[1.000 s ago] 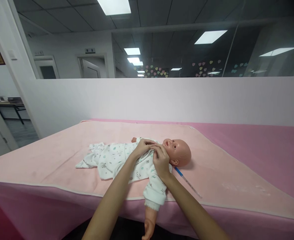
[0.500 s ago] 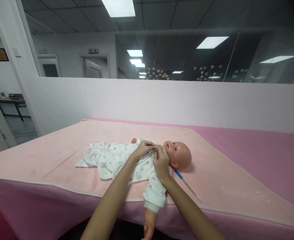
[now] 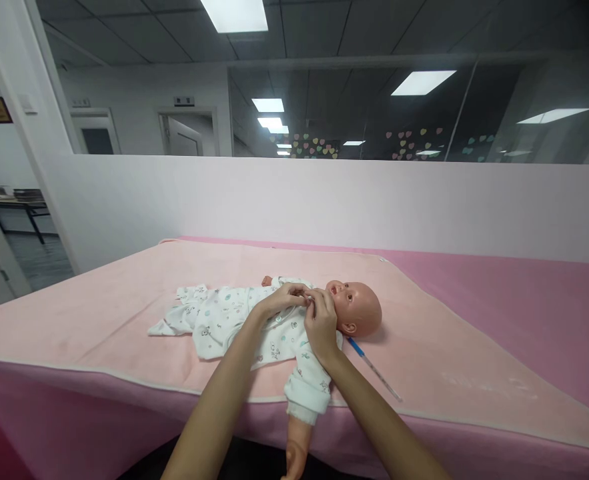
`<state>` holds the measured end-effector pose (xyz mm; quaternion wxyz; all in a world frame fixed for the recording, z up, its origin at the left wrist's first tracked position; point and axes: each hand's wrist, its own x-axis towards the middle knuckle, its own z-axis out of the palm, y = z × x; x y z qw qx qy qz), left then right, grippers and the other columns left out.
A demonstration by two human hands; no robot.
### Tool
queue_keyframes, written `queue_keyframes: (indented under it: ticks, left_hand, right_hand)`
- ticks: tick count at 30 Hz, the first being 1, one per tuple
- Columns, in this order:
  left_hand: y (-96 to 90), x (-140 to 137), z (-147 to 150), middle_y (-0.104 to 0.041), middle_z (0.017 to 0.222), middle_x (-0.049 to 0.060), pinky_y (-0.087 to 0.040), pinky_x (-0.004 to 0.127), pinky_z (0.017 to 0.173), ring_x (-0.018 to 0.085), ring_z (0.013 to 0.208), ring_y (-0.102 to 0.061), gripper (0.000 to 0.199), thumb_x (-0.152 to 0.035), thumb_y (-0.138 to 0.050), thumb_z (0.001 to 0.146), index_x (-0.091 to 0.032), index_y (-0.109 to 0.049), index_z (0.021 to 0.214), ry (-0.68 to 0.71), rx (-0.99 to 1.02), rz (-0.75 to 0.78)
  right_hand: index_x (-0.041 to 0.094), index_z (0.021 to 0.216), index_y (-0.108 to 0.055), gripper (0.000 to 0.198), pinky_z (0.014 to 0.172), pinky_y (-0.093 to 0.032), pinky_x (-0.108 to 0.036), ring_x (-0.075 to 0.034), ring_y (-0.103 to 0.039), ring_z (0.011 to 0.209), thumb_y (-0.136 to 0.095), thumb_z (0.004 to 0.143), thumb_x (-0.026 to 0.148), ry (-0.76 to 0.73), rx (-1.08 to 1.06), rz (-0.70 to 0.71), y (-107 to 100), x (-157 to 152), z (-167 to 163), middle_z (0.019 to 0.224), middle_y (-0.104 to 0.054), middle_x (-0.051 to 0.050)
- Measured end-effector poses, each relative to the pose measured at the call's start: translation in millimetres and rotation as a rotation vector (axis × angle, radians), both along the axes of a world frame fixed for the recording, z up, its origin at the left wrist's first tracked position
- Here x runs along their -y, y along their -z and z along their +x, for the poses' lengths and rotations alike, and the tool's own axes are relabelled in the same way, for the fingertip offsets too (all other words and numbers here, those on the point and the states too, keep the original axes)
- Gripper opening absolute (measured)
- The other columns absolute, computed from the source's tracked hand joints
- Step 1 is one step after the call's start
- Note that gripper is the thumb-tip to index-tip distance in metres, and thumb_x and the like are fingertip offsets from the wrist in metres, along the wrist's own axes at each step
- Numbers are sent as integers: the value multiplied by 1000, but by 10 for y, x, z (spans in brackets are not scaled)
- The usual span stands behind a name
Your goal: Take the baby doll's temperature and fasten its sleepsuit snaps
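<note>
Plastic baby doll point(image 3: 359, 308) in a white printed cotton romper point(image 3: 234, 320) — supine on the pale pink blanket point(image 3: 124, 313), near its front edge. Left hand point(image 3: 280, 300) and right hand point(image 3: 319, 321) — fingers narrowed, pinching the romper's collar. Thin blue-tipped thermometer point(image 3: 374, 368) beside the head.

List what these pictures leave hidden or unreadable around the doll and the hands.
- Head view: the collar fastening of the doll's printed romper is covered by the left hand and right hand.
- Whether the fingertips pinch fabric or a snap: too small.
- The doll's hanging hand is cut by the bottom edge.
- Markings on the thermometer: too small.
</note>
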<state>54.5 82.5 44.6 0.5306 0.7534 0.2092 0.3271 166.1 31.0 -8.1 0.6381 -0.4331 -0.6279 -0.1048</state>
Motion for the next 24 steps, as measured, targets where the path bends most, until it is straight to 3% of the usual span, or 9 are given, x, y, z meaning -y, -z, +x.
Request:
queue_keyframes:
  ticks: [6,24]
  left_hand:
    - [38,-37,15,-60,71,2,-39,23,65,13,69,-51,20,-15,-55,61,-13,-66,78,-97,-43,114]
    - [24,-25,1,-57,70,-1,-37,25,71,13,72,-50,14,-15,-56,58,-14,-61,72,-132,-32,21]
  right_hand:
    - [20,95,-54,30,85,-43,-38,-19,-49,95,-31,80,8,6,-13,-12,18,-11,-4,95,-54,-7]
    - [20,97,-54,31,85,-43,-37,-19,-49,95,-32,80,8,6,-29,-16,30,-29,1,98,-53,-7]
